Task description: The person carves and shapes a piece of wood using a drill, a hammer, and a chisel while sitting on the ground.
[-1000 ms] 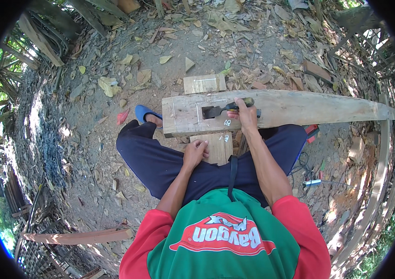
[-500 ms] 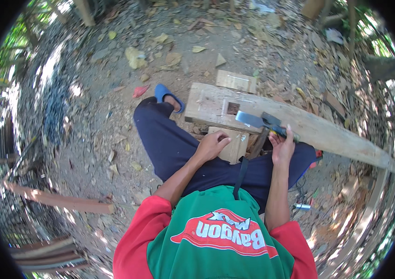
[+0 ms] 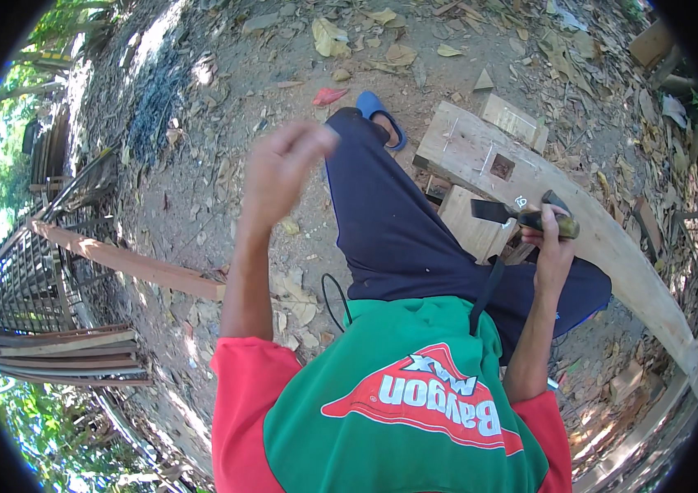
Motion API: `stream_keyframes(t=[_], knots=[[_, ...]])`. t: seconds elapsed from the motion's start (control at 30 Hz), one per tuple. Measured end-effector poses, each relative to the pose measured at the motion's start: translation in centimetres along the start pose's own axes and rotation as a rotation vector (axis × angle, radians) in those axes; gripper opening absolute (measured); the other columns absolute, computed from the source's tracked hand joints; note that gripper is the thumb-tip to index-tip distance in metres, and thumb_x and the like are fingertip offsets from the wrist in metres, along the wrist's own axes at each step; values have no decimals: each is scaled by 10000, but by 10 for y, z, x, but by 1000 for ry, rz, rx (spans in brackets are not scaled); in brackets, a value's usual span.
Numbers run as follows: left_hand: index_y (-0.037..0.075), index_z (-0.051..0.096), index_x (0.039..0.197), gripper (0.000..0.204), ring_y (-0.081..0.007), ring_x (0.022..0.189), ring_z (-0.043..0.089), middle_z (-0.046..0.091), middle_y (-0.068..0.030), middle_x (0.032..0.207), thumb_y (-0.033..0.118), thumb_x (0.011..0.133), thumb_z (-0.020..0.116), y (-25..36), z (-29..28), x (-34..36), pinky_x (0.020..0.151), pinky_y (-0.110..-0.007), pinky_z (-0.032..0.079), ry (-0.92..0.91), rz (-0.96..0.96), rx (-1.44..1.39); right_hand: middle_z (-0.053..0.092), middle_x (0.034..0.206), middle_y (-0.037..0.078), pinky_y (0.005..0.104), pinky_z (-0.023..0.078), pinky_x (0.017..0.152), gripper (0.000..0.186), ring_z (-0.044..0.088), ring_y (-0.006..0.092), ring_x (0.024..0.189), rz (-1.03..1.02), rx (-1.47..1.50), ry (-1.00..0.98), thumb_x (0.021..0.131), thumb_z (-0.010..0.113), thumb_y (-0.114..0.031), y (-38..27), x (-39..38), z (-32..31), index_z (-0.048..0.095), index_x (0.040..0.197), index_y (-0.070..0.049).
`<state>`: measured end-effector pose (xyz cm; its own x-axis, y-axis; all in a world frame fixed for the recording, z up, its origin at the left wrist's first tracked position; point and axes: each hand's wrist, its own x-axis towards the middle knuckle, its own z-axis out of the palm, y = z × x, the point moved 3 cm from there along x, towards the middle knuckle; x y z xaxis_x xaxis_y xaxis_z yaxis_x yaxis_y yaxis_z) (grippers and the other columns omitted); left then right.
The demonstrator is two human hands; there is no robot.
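Note:
My right hand [image 3: 553, 253] grips a wide-bladed chisel [image 3: 490, 211] by its dark and yellowish handle, over the near edge of a thick timber beam [image 3: 468, 148]. The blade points left, just short of the square hole [image 3: 502, 167] cut in the beam's top face. Beside the chisel, a dark hammer head [image 3: 553, 198] shows on the beam, partly covered by the chisel handle. My left hand [image 3: 287, 168] is raised over the ground left of my knee, away from the beam. Motion smears its fingers, and nothing shows in it.
Wooden blocks [image 3: 476, 223] lie under the beam, another [image 3: 513, 122] on its far side. A reddish plank [image 3: 131, 261] stretches across the left, near stacked boards [image 3: 61, 353]. Dry leaves and chips litter the dirt ground. My bent leg and blue shoe [image 3: 382, 119] are beside the beam's end.
My left hand has risen and swung left, away from my lap. The chisel in my right hand has turned over somewhat. The whole view has shifted, so the beam appears further right and tilted.

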<state>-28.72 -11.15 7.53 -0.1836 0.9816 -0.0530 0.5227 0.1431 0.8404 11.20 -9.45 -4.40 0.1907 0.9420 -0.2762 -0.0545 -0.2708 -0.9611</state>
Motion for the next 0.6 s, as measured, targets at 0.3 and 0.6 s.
stream_keyframes(t=[0.3, 0.6], knots=[[67, 709, 914, 244, -310, 910, 660, 686, -84, 896, 307, 891, 667, -40, 122, -134, 826, -435, 510, -439, 554, 261, 700, 872, 56, 226, 511, 594, 284, 631, 91, 653, -36, -89, -187, 951, 670, -254, -17, -1, 31, 646, 1078, -1], [77, 742, 979, 419, -305, 964, 685, 724, -130, 974, 474, 884, 647, -98, -63, -119, 834, -479, 492, -707, -406, 1383, 701, 874, 68, 221, 507, 588, 311, 620, 92, 628, 9, -130, -131, 952, 666, -293, -3, -3, 0, 652, 1074, -8]])
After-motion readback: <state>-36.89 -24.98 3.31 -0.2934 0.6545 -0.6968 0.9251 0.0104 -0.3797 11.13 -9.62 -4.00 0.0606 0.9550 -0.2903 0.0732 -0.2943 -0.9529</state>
